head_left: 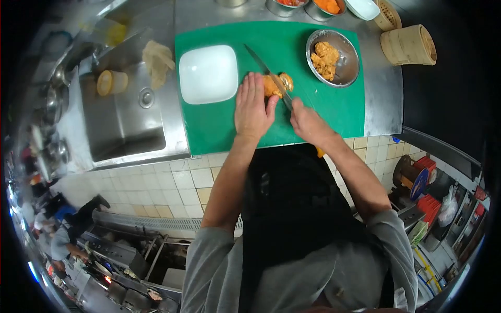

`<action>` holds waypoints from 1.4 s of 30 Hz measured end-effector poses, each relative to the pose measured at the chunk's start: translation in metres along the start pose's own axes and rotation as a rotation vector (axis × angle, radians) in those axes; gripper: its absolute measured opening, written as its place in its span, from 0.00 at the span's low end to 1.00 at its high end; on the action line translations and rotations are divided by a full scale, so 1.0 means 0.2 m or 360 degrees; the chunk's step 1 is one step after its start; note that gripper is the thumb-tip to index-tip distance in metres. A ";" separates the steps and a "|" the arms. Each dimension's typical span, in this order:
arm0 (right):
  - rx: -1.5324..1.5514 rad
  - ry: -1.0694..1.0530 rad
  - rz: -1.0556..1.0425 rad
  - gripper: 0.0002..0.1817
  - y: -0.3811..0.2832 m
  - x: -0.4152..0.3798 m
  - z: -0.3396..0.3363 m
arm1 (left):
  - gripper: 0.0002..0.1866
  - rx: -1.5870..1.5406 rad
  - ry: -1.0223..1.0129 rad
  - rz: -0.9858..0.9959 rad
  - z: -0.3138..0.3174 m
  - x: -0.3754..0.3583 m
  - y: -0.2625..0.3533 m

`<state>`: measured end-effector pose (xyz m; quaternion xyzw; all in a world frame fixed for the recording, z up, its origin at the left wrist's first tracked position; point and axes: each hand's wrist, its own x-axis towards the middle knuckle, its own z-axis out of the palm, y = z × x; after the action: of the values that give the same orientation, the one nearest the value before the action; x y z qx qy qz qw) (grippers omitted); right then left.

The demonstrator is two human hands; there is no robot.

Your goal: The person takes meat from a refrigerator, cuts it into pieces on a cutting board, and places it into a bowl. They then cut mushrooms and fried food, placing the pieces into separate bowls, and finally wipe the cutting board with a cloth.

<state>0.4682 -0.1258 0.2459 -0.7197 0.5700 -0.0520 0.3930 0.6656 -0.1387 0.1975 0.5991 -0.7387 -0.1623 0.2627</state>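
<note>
A piece of fried chicken (272, 87) lies on the green cutting board (334, 115), with a cut slice (286, 81) at its right end. My left hand (252, 107) rests against the chicken's left side, fingers stretched forward and thumb apart. In my right hand (309, 122) is a knife (264, 67), its blade slanting up and left across the chicken. Beyond my left hand sits a white square plate (209, 74) with nothing on it. A metal bowl (350, 70) at the board's right holds more fried chicken (324, 59).
Left of the board is a steel sink (125, 125) with a cloth (158, 63) and a yellow-lidded tub (111, 82). Bamboo steamers (408, 46) stand at the far right. Metal containers (286, 7) line the back. A co-worker (65, 237) stands behind at the lower left, near a flame.
</note>
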 end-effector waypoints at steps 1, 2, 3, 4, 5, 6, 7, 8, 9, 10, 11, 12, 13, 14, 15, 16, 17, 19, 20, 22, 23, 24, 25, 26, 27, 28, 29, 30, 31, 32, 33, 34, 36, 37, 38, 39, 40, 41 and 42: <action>-0.0008 0.0011 -0.0010 0.13 0.02 -0.04 0.01 | 0.40 0.0007 0.0012 -0.0017 0.00 0.02 -0.01; 0.0013 0.0026 -0.0009 0.13 0.06 -0.16 0.03 | 0.40 0.0005 0.0019 -0.0018 0.01 0.03 -0.01; 0.0033 0.0037 -0.0007 0.13 0.08 -0.25 0.05 | 0.41 0.0039 0.0078 -0.0007 0.02 0.03 -0.01; 0.0028 0.0033 -0.0016 0.13 0.09 -0.30 0.05 | 0.42 0.0078 0.0140 0.0003 0.01 0.03 0.00; 0.0037 0.0035 0.0034 0.12 0.09 -0.35 0.06 | 0.42 0.0085 0.0137 0.0001 -0.01 0.02 0.00; 0.0050 0.0043 0.0091 0.12 0.08 -0.40 0.07 | 0.41 -0.0030 0.0194 -0.0073 -0.02 0.00 0.01; 0.0003 0.0074 0.0050 0.11 0.07 -0.39 0.04 | 0.41 -0.0146 0.0257 -0.0142 -0.04 0.00 0.02; 0.0004 0.0088 0.0048 0.11 0.04 -0.39 0.00 | 0.41 -0.0145 0.0260 -0.0129 -0.03 -0.02 0.00; -0.0018 0.0099 0.0056 0.10 0.01 -0.39 -0.05 | 0.38 -0.0218 0.0311 -0.0083 -0.01 -0.04 -0.03; -0.0038 0.0104 0.0070 0.10 -0.02 -0.40 -0.09 | 0.36 -0.0294 0.0355 -0.0042 0.00 -0.06 -0.05; -0.0062 0.0058 0.0225 0.09 -0.07 -0.41 -0.13 | 0.36 -0.0298 0.0349 -0.0040 -0.01 -0.06 -0.05; -0.0063 0.0059 0.0229 0.09 -0.08 -0.42 -0.15 | 0.34 -0.0395 0.0351 -0.0051 -0.01 -0.05 -0.05; -0.0074 0.0083 0.0180 0.09 -0.10 -0.44 -0.16 | 0.31 -0.0493 0.0351 -0.0060 -0.02 -0.05 -0.04; -0.0084 0.0109 0.0130 0.09 -0.10 -0.45 -0.16 | 0.31 -0.0498 0.0348 -0.0055 -0.02 -0.05 -0.03; -0.0083 0.0112 0.0133 0.09 -0.09 -0.46 -0.14 | 0.31 -0.0531 0.0298 -0.0088 -0.03 -0.05 -0.03; -0.0094 0.0121 0.0082 0.09 -0.08 -0.47 -0.12 | 0.31 -0.0562 0.0249 -0.0123 -0.04 -0.05 -0.03; -0.0106 0.0130 0.0029 0.09 -0.07 -0.47 -0.10 | 0.31 -0.0560 0.0249 -0.0122 -0.04 -0.05 -0.03; -0.0077 0.0121 0.0058 0.09 -0.08 -0.48 -0.09 | 0.31 -0.0646 0.0293 -0.0134 -0.03 -0.05 -0.04; -0.0048 0.0111 0.0089 0.09 -0.09 -0.49 -0.08 | 0.31 -0.0645 0.0292 -0.0136 -0.02 -0.05 -0.04; -0.0043 0.0122 0.0055 0.10 -0.07 -0.50 -0.06 | 0.30 -0.0658 0.0323 -0.0133 -0.01 -0.05 -0.05; -0.0038 0.0134 0.0022 0.10 -0.06 -0.49 -0.06 | 0.30 -0.0658 0.0323 -0.0134 -0.01 -0.04 -0.05; -0.0038 0.0131 0.0022 0.10 -0.06 -0.49 -0.06 | 0.30 -0.0618 0.0352 -0.0096 -0.01 -0.04 -0.05; -0.0026 0.0101 0.0040 0.10 -0.06 -0.49 -0.07 | 0.29 -0.0577 0.0380 -0.0060 -0.01 -0.04 -0.05; -0.0015 0.0070 0.0058 0.11 -0.06 -0.48 -0.07 | 0.29 -0.0577 0.0378 -0.0065 -0.01 -0.04 -0.05; -0.0016 0.0065 0.0057 0.11 -0.08 -0.48 -0.08 | 0.29 -0.0598 0.0351 -0.0101 -0.01 -0.04 -0.05; -0.0030 0.0056 0.0064 0.10 -0.09 -0.48 -0.10 | 0.29 -0.0619 0.0325 -0.0137 -0.02 -0.04 -0.05; -0.0043 0.0050 0.0073 0.09 -0.10 -0.47 -0.11 | 0.29 -0.0620 0.0325 -0.0139 -0.02 -0.04 -0.04; -0.0045 0.0049 0.0075 0.09 -0.11 -0.48 -0.11 | 0.29 -0.0642 0.0323 -0.0168 -0.02 -0.04 -0.04; -0.0061 0.0054 0.0071 0.09 -0.11 -0.48 -0.11 | 0.29 -0.0663 0.0321 -0.0199 -0.01 -0.04 -0.04; -0.0076 0.0057 0.0067 0.10 -0.11 -0.48 -0.11 | 0.29 -0.0665 0.0321 -0.0201 -0.01 -0.04 -0.04; -0.0077 0.0053 0.0066 0.10 -0.10 -0.47 -0.10 | 0.28 -0.0649 0.0320 -0.0194 0.00 -0.03 -0.05; -0.0070 0.0035 0.0065 0.10 -0.09 -0.47 -0.10 | 0.28 -0.0631 0.0319 -0.0188 0.00 -0.03 -0.05; -0.0062 0.0011 0.0063 0.10 -0.09 -0.46 -0.10 | 0.28 -0.0621 0.0324 -0.0186 -0.01 -0.03 -0.05; -0.0040 -0.0013 0.0082 0.10 -0.10 -0.45 -0.12 | 0.28 -0.0615 0.0326 -0.0174 -0.01 -0.03 -0.05; -0.0018 -0.0036 0.0104 0.11 -0.10 -0.45 -0.13 | 0.28 -0.0619 0.0323 -0.0177 -0.01 -0.03 -0.05; -0.0018 -0.0040 0.0112 0.11 -0.09 -0.43 -0.11 | 0.27 -0.0623 0.0299 -0.0174 -0.01 -0.03 -0.05; 0.0004 -0.0023 0.0034 0.11 -0.07 -0.39 -0.09 | 0.27 -0.0626 0.0278 -0.0165 -0.02 -0.02 -0.05; 0.0025 0.0001 -0.0049 0.11 -0.06 -0.34 -0.09 | 0.27 -0.0628 0.0277 -0.0158 -0.02 -0.01 -0.06; 0.0025 0.0005 -0.0047 0.11 -0.06 -0.29 -0.09 | 0.27 -0.0623 0.0254 -0.0175 -0.02 -0.01 -0.06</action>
<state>0.4489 -0.0836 0.2878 -0.7248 0.5595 -0.0634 0.3970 0.6775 -0.1390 0.1928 0.5870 -0.6361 -0.2688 0.4225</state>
